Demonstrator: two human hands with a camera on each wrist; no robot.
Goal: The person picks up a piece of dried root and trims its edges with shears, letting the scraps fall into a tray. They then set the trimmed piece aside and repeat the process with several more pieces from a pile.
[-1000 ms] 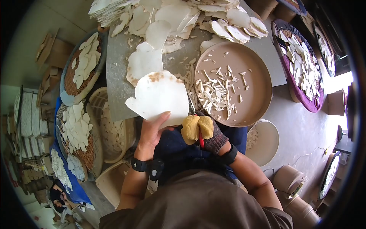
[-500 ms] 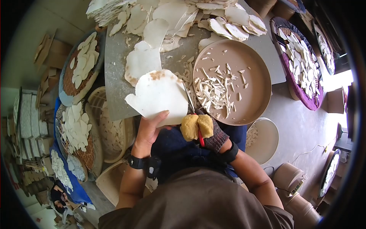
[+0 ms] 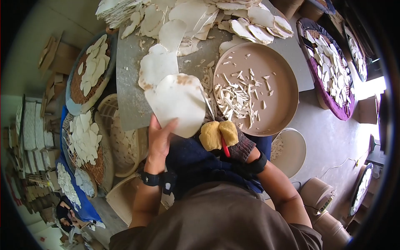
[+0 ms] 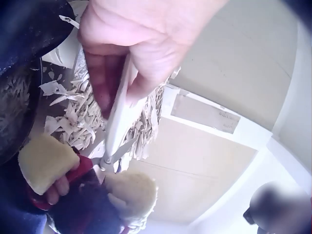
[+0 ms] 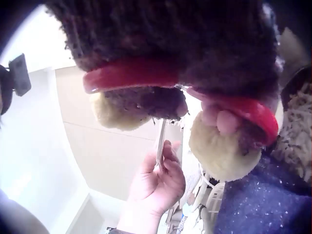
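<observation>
My bare left hand (image 3: 160, 135) pinches a thin, flat white slice (image 3: 177, 102) with brown patches along its far edge, thumb on top and fingers beneath. In the left wrist view the slice shows edge-on, close by the scissor blades (image 4: 122, 150). My right hand (image 3: 242, 148), in a dark knitted glove, grips scissors by their red handles (image 5: 131, 75). Yellow foam padding (image 3: 211, 136) is wrapped around the handles, and bare fingertips (image 5: 226, 122) poke out of the glove. From the head view, the blades lie along the slice's right edge.
A round brown tray (image 3: 279, 100) with white offcuts stands on the grey table (image 3: 129, 98), right of the slice. More slices (image 3: 156, 68) are piled farther back. A white bucket (image 3: 296, 152) stands below the tray, and a beige basket (image 3: 109, 104) at the left.
My left hand has shifted up and turned the slice clockwise, so its pointed left corner has swung upward. The right hand and scissors have moved slightly right and tilted.
</observation>
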